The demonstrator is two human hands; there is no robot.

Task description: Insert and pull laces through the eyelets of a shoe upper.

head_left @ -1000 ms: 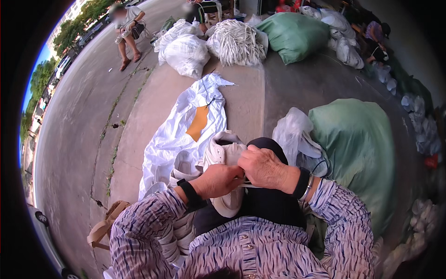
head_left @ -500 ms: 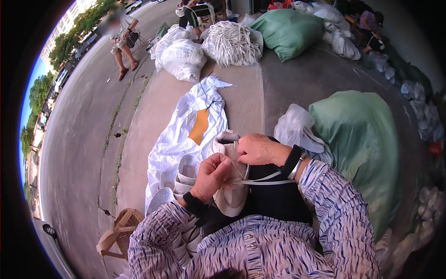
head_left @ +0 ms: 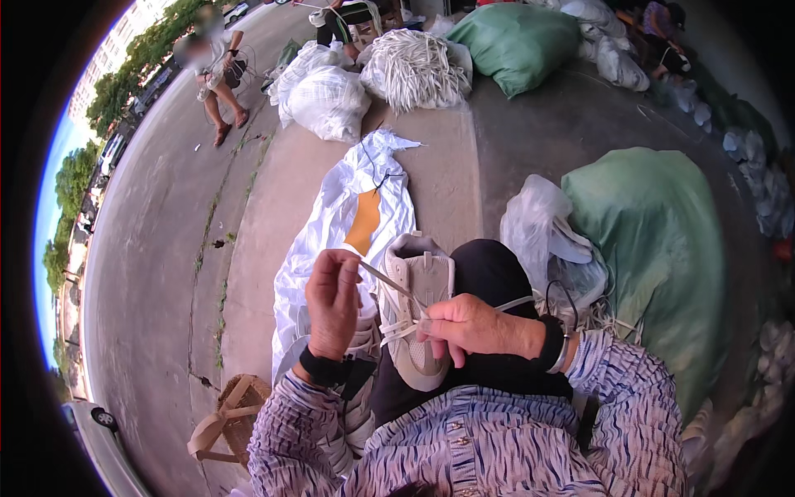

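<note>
A beige sneaker (head_left: 424, 364) rests on my dark-trousered lap, toe toward me. My left hand (head_left: 331, 302) is raised just left of the shoe, thumb and fingers pinched on a flat pale shoelace (head_left: 387, 280). That lace runs tautly down to my right hand (head_left: 480, 327), whose fingers close on it over the shoe's lacing area. Another length of lace trails from my right hand across my knee. More pale shoes (head_left: 358, 427) lie to the left, partly hidden by my left forearm.
White sheeting (head_left: 319, 240) with an orange-yellow patch (head_left: 364, 222) lies ahead. At right stand a clear plastic bag (head_left: 534, 219) and a big green sack (head_left: 650, 240). A woven stool-like item (head_left: 234, 414) is at lower left. White sacks (head_left: 330, 108) and a lace bundle (head_left: 414, 70) lie farther off, near other people.
My left hand has moved up and left, off the shoe, stretching the lace. My right hand has slid nearer to the toe, and more of the shoe's upper shows.
</note>
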